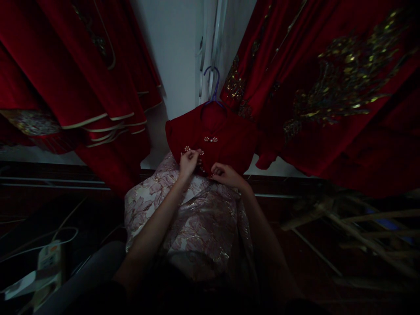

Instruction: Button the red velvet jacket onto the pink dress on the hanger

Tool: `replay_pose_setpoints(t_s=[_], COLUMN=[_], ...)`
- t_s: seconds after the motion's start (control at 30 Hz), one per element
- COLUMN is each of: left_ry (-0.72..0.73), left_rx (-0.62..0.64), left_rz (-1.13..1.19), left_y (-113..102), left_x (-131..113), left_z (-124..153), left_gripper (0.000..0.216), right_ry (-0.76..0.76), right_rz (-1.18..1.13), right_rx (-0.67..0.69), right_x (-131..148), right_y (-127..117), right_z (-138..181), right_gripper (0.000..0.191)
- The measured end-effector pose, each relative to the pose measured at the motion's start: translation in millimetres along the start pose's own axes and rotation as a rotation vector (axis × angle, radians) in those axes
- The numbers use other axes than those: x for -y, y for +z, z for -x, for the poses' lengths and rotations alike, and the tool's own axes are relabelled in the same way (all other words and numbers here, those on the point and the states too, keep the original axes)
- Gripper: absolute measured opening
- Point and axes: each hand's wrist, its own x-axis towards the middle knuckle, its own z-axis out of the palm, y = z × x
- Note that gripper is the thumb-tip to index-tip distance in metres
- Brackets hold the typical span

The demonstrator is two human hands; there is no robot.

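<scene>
A red garment [229, 135] with a round neckline hangs on a purple hanger [215, 89] in front of me. Small beaded ornaments [210, 139] sit down its front. My left hand [189, 164] is pinched at the chest, right by one of these beaded pieces, its fingertips on the red cloth. Lower and to the right, my right hand [226, 175] is curled closed at the garment's lower front. Dim light and the fingers hide exactly what each pinches. Shiny pale fabric with pink flowers [200, 236] spreads below, between my forearms; whether it joins the red part I cannot tell.
Red garments with pale trim [108, 87] hang at left, and red cloth with gold sequins [344, 83] at right. Behind is a white wall [170, 52]. A power strip [50, 262] with cables lies lower left. Wooden slats [367, 232] stand lower right.
</scene>
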Motion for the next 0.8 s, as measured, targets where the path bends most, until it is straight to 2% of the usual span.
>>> replay_pose_setpoints(t_s=[0.07,0.17,0.3,0.5,0.67,0.8], left_ry=[0.235,0.548,0.724,0.863,0.853,0.819], left_rx=[0.080,0.154,0.277,0.433,0.437,0.417], left_rz=[-0.178,-0.540,-0.889,-1.028,-0.943,-0.943], left_y=[7.1,14.7,17.7,15.3,16.5,16.8], left_x=[-16.2,-42.4,-61.6,-71.1,-77.8,-77.0], left_z=[-4.8,-16.6,-37.1,-53.4,-51.5,-53.1], left_gripper=[0.021,0.025,0.022,0.020,0.013,0.012], right_ry=[0.010,0.020,0.030,0.042,0.071,0.098], right_rz=[0.002,-0.003,-0.015,-0.008,-0.017,-0.053], right_rx=[0.047,0.136,0.191,0.204,0.231,0.188], right_x=[-1.8,-3.4,-3.7,-3.2,-1.6,0.0], right_y=[-3.5,-8.5,-13.7,-17.6,-14.1,-12.4], right_z=[1.4,4.0,7.5,10.4,10.4,9.2], right_gripper=[0.011,0.009,0.009,0.011,0.023,0.024])
